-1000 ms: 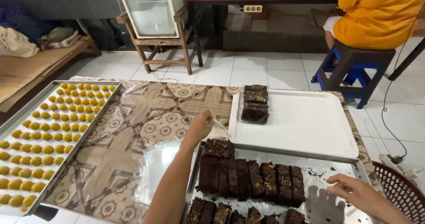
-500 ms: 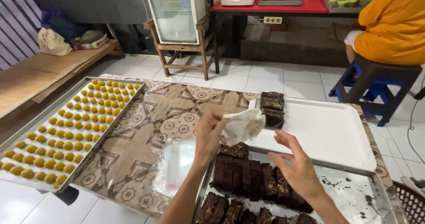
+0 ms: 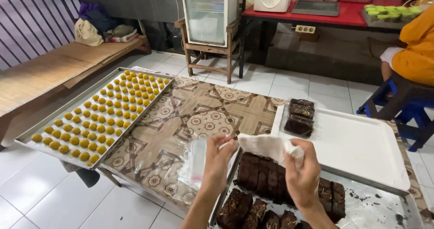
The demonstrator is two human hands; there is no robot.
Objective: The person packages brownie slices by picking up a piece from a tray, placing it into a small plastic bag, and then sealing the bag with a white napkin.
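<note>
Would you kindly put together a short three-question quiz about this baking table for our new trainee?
1. True or false: the white tray holds only a few wrapped brownie slices at its far left corner.
2. Which hand grips the crumpled white plastic wrap? A) left hand B) right hand C) neither
3. Fill in: the long metal tray on the left carries rows of small ______ balls.

Key:
1. True.
2. B; the left hand's fingers touch the clear plastic bags instead.
3. Yellow.
</note>
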